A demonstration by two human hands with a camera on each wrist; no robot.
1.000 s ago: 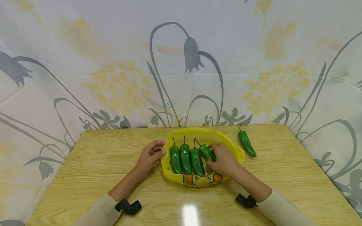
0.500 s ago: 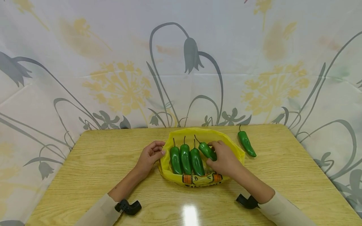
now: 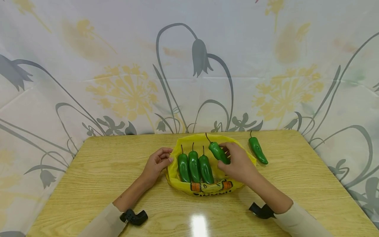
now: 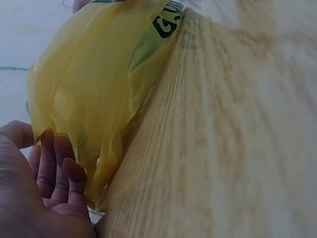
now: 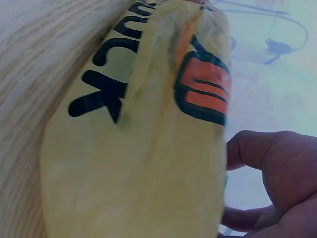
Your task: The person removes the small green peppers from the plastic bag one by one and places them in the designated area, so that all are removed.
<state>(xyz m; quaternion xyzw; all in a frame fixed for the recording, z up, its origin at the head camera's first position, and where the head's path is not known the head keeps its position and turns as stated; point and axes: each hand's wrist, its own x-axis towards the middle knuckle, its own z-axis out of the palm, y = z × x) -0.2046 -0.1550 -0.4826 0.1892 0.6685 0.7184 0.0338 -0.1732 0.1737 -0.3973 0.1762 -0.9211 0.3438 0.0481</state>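
In the head view a yellow plastic bag [image 3: 189, 188] lies with its mouth spread wide, and three green chili peppers [image 3: 193, 166] rest side by side in it, stems toward the back. My left hand [image 3: 157, 164] pinches the bag's left rim between thumb and fingers, as the left wrist view also shows. Over the right part of the bag, my right hand [image 3: 238, 164] grips another green chili pepper [image 3: 217, 152] by its lower end, its stem pointing up and left. In the right wrist view the bag's printed side [image 5: 133, 163] hides most of that pepper.
One more green chili pepper [image 3: 258, 150] lies on the wooden table [image 3: 112, 158], just right of the bag near the back edge. A flower-patterned cloth [image 3: 133, 65] hangs behind the table and along its sides.
My right hand has raised its pepper up and slightly right, away from the three lying in the bag. My left hand has stayed at the bag's rim.
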